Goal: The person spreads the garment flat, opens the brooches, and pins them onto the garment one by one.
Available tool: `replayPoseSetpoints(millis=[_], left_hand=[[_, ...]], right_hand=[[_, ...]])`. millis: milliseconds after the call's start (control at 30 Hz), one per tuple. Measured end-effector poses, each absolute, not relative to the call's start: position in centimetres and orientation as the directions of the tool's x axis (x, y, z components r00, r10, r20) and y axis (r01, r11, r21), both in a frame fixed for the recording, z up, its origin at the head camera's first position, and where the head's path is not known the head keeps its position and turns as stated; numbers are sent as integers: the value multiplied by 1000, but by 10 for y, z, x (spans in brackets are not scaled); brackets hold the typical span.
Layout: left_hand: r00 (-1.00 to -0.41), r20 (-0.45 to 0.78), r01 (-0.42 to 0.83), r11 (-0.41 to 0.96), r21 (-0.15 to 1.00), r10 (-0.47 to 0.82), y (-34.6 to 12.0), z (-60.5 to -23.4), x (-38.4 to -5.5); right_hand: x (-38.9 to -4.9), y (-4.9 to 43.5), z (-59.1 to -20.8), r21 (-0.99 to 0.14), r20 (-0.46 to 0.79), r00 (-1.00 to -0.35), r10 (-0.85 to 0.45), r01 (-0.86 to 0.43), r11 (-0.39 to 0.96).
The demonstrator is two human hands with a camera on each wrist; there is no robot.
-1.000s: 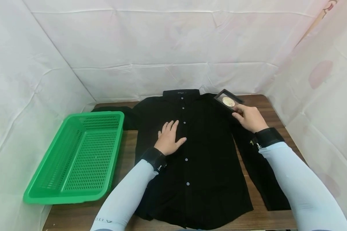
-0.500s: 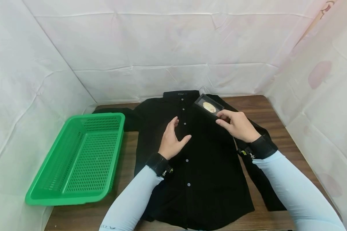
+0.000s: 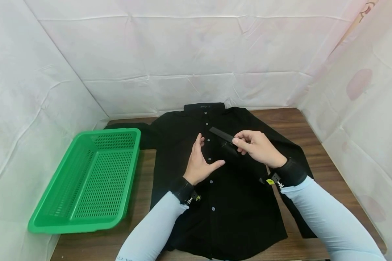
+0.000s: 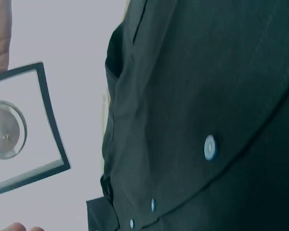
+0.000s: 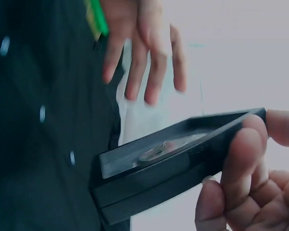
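Case [image 3: 221,134] pinched at one end by the right hand [image 3: 259,146], just right of centre in the head view.
Probably light, stiff, slick, its clear window [image 4: 36,125] easily marked; grip the rim [image 4: 51,110]. Left hand [image 3: 199,164] holds nothing.

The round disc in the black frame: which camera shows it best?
The left wrist view: the round disc faces the camera there, though the picture's edge clips it. The right wrist view shows it at a flat slant; the head view shows the black frame edge-on, hiding the disc.
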State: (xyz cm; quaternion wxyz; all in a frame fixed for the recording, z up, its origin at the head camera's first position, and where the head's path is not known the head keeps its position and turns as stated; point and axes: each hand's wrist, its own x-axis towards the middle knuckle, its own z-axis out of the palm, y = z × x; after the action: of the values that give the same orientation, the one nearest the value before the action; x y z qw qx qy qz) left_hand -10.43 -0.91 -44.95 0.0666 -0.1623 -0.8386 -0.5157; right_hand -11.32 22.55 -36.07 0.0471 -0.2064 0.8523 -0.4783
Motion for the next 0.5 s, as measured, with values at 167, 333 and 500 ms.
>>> replayPoseSetpoints(millis=[167, 333, 500], left_hand=[[-936, 260, 331, 341, 880, 236, -4, -448, -96], [-925, 283, 355, 312, 881, 254, 0, -449, -92], [-925, 282, 357, 329, 874, 255, 0, -452, -90]], right_hand=[[-109, 214, -362, -946, 1, -923, -385, -126, 299], [-105, 202, -363, -992, -22, -904, -428, -33, 120], [-101, 195, -367, -998, -54, -889, -454, 30, 61]])
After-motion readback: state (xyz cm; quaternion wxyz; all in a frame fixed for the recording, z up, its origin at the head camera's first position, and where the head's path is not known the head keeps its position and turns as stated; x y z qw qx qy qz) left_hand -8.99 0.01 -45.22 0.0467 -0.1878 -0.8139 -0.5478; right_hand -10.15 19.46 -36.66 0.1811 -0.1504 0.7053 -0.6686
